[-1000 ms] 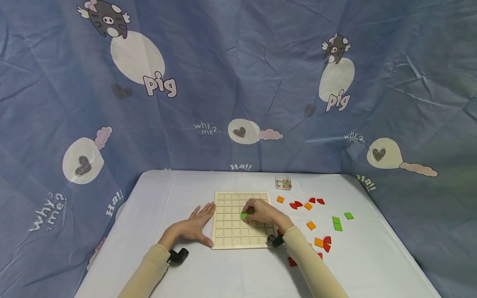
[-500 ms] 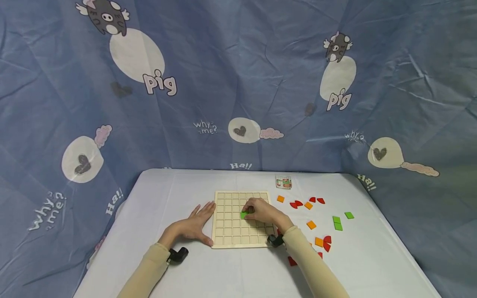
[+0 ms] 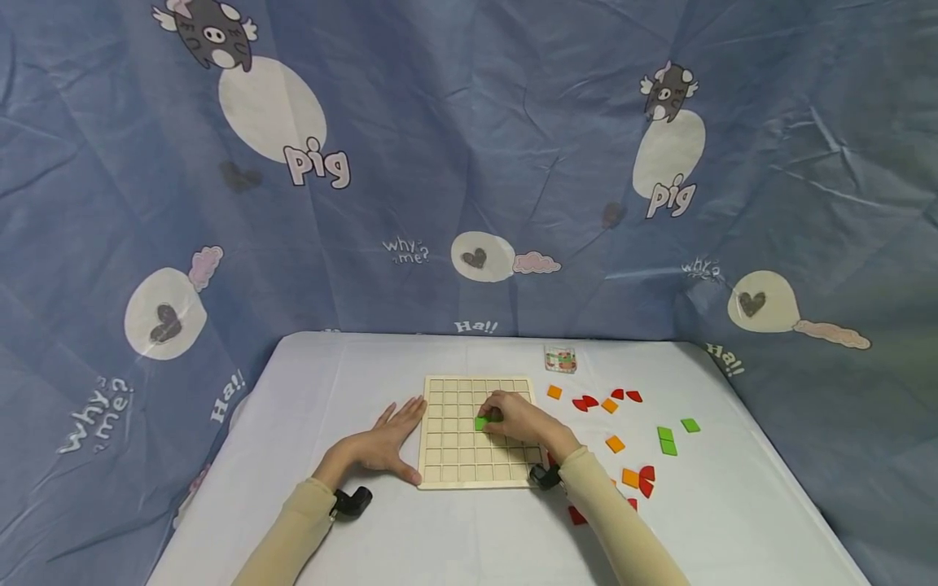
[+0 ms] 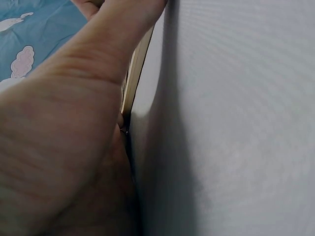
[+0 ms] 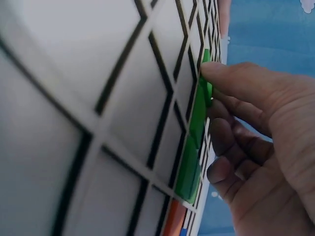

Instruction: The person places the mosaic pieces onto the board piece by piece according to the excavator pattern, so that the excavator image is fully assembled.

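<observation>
A pale wooden grid board [image 3: 447, 474] lies on the white table. My left hand [image 3: 381, 446] rests along its left edge, thumb and fingers spread, fingertips and thumb touching the rim. Over the middle of the board, my right hand [image 3: 516, 417] pinches a green square tile [image 3: 480, 423] between thumb and fingers, down at the grid. In the right wrist view, more green tiles [image 5: 188, 169] lie in a row beside the pinched one, with an orange tile [image 5: 174, 218] at the near end. The head view hides most of that row behind my right hand.
Right of the board lie scattered orange squares [image 3: 615, 444], red quarter-round pieces [image 3: 646, 474] and green tiles [image 3: 667, 440], some partly behind the right sleeve. A small picture card [image 3: 560, 360] lies at the back. A blue printed cloth [image 3: 410, 203] hangs behind the table.
Both hands and the tiles keep their places on the board. The whole head view shifts very slightly.
</observation>
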Demonstrator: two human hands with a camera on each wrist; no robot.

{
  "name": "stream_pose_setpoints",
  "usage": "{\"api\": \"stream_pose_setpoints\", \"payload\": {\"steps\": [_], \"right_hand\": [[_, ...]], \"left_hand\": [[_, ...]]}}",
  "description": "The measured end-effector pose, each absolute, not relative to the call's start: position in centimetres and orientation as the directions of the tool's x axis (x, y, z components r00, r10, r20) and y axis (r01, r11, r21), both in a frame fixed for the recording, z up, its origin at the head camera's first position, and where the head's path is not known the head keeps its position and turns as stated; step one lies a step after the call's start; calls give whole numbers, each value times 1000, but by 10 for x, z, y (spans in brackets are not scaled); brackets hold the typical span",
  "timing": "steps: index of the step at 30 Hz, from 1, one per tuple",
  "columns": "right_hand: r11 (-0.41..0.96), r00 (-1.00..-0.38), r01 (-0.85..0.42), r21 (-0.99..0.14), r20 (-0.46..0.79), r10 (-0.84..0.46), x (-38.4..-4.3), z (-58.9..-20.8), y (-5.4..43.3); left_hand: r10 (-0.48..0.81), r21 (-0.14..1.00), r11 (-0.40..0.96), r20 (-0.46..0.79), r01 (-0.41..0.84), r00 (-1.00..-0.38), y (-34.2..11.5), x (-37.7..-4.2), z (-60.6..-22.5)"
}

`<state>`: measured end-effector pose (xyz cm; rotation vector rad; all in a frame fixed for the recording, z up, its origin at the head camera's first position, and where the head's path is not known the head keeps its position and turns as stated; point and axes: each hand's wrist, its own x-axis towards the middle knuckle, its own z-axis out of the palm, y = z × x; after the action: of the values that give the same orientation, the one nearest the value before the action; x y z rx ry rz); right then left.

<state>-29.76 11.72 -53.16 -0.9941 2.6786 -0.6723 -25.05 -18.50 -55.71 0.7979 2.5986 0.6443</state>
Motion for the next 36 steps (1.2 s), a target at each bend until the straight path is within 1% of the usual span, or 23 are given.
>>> {"api": "stream_pose_setpoints", "payload": {"steps": [8, 14, 20, 24, 27, 31, 36], "right_hand": [[672, -747, -579, -462, -30, -664, -298, -530, 118], [666, -757, -557, -497, -26, -653, -299, -530, 119], [645, -752, -539, -542, -36, -659, -303, -529, 120], [652, -750, -537, -536, -51, -660, -303, -529, 120], [646, -740, -557, -522, -40, -671, -302, -528, 119], [642, -761, -541, -544, -8, -648, -300, -526, 127], [642, -828, -467, -608, 45, -560, -296, -519, 166]], "left_hand": [[586, 504, 750, -202, 429, -785, -183, -249, -555], [588, 516, 742, -194, 428, -785, -183, -250, -554], [584, 522, 741, -192, 422, -788, -182, -250, -553], [583, 520, 745, -203, 418, -787, -181, -249, -553], [577, 513, 752, -207, 414, -790, -181, -249, -553], [574, 508, 755, -205, 415, -793, -181, -250, -554], [576, 493, 760, -208, 424, -790, -181, -250, -555]]}}
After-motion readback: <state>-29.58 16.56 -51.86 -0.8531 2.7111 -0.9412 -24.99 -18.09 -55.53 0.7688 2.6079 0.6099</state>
